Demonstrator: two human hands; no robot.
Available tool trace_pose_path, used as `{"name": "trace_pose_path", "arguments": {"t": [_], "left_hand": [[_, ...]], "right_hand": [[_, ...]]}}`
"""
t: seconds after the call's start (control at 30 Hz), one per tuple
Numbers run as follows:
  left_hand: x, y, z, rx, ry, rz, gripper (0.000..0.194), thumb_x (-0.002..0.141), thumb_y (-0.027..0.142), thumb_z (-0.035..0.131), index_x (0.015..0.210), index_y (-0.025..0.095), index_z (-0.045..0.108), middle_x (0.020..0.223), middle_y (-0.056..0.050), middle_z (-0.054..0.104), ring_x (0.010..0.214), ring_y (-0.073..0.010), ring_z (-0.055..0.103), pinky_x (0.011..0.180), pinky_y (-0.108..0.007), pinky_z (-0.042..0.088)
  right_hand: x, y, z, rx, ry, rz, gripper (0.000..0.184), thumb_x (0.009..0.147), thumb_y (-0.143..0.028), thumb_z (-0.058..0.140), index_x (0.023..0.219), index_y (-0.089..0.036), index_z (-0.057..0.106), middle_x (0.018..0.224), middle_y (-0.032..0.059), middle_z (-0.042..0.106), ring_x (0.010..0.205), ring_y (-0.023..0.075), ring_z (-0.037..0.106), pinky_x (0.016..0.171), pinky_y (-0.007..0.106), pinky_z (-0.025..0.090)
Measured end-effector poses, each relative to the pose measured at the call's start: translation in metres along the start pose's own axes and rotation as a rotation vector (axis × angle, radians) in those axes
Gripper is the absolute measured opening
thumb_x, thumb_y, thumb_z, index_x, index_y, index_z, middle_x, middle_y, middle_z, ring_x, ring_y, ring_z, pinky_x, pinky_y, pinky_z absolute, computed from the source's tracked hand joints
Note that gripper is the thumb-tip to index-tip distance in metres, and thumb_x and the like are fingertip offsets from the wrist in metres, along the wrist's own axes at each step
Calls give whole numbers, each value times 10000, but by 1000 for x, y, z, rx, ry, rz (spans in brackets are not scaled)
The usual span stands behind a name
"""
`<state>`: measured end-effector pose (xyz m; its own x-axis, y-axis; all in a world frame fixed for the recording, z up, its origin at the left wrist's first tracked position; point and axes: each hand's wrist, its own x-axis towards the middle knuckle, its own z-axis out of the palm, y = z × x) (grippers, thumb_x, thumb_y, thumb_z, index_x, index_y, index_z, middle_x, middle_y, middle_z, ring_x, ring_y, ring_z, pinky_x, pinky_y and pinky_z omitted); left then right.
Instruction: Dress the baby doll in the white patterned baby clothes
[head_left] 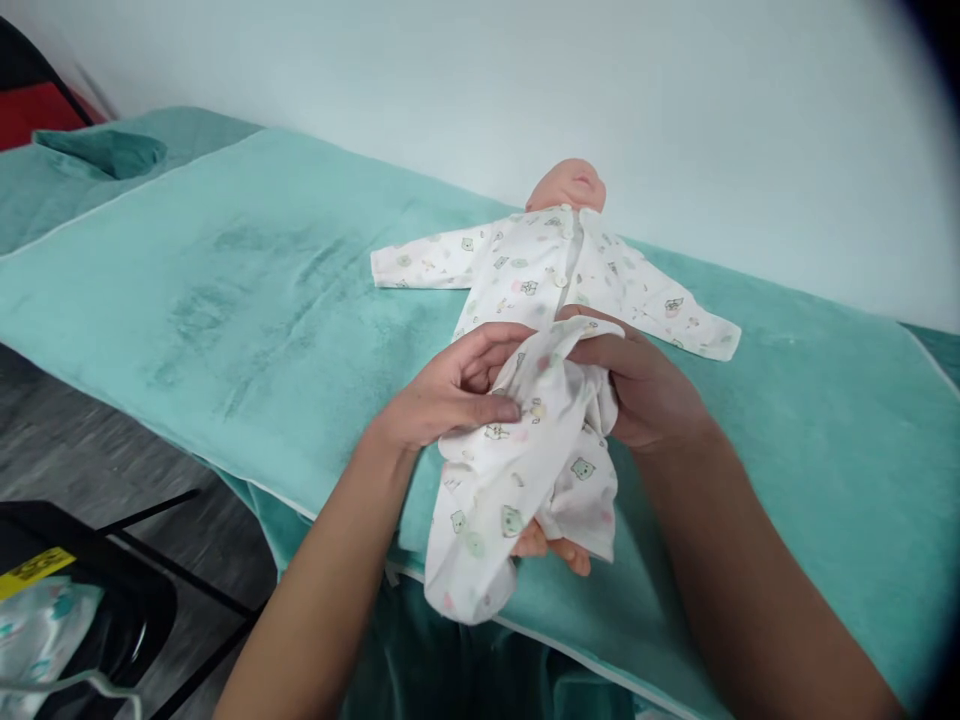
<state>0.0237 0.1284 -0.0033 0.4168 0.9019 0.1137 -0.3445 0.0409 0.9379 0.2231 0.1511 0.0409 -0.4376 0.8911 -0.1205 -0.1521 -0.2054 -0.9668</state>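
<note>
Head view: left hand [461, 390] has a loose hold on the white printed suit [487, 510], thumb on the front, fingers curled at its edge; right hand [645, 385] holds the bunched cloth on the other side, some fingertips hidden in it

Suit is on a doll [566, 185] lying on its back on the teal-covered desk [825, 400]; head and both sleeves lie beyond the hands, sleeves spread. Leg part hangs between and below the hands, one rounded foot end reaching the near edge, doll's toes [574, 555] showing beside it

Handling, my read: cloth is thin, light, limp, folds easily, won't slip much; doll looks firmer, may slide if the cloth is tugged. Best hold is the edge of the front opening or the leg seam, thumb and fingertips, gentle near the fasteners

Black item with a yellow label [37, 570] sits well left of the left hand, below desk level
</note>
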Motion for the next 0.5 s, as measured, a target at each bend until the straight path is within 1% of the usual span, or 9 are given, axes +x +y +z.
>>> {"name": "trace_pose_path", "arguments": {"t": [0.1,0.17,0.23,0.27,0.33,0.4,0.43,0.47,0.5], "left_hand": [[-4,2,6,85,23,-9,673,671,331,882,1281,285,599,1036,-38,724,921,-220,710,765,-296,559],[-5,2,10,63,80,10,591,726,361,841,1259,286,597,955,-20,716,784,-180,698,683,-279,549],[-5,-1,12,6,158,60,503,760,389,805,1210,287,605,898,-2,693,698,-148,667,632,-265,535],[-4,-3,12,-25,196,87,470,771,395,791,1189,292,604,870,8,677,671,-135,648,612,-256,526],[-3,-7,10,-71,248,119,439,782,394,774,1173,308,593,810,29,638,623,-117,607,567,-241,501],[-3,-9,9,-79,278,115,438,787,392,766,1177,322,579,774,42,608,584,-107,567,529,-231,472],[-3,-9,8,-67,288,106,437,791,398,762,1180,325,577,767,44,602,572,-104,553,521,-230,463],[-4,-9,8,-44,298,97,433,797,412,756,1183,324,580,770,43,606,570,-105,550,524,-234,462],[-5,-9,9,-11,309,90,422,811,435,743,1186,319,587,781,37,618,584,-111,561,542,-242,471]], "right_hand": [[-1,2,2,-23,15,-22,172,780,-327,736,800,-226,598,659,-36,563,546,125,510,514,256,424],[-4,2,3,-50,10,-38,192,800,-359,744,829,-231,604,667,-40,569,552,121,511,516,250,420],[-5,0,3,-121,-26,-54,210,803,-384,757,851,-231,621,683,-38,585,568,120,521,516,243,413],[-6,-2,4,-189,-72,-51,217,793,-386,771,863,-229,639,702,-33,604,590,124,538,522,242,415],[-8,-7,3,-372,-225,-23,232,750,-361,814,885,-223,686,762,-20,657,660,145,591,548,243,437],[-10,-11,3,-540,-391,21,244,721,-338,838,908,-227,727,830,-8,708,741,177,643,583,252,470],[-11,-13,2,-589,-441,39,237,728,-340,834,918,-231,742,855,-4,727,772,192,662,598,258,484],[-11,-13,2,-604,-454,46,226,746,-349,823,928,-234,753,875,1,740,797,203,678,611,265,498],[-12,-12,2,-581,-427,42,218,770,-364,805,939,-234,759,893,8,749,818,212,690,627,274,511]]}}
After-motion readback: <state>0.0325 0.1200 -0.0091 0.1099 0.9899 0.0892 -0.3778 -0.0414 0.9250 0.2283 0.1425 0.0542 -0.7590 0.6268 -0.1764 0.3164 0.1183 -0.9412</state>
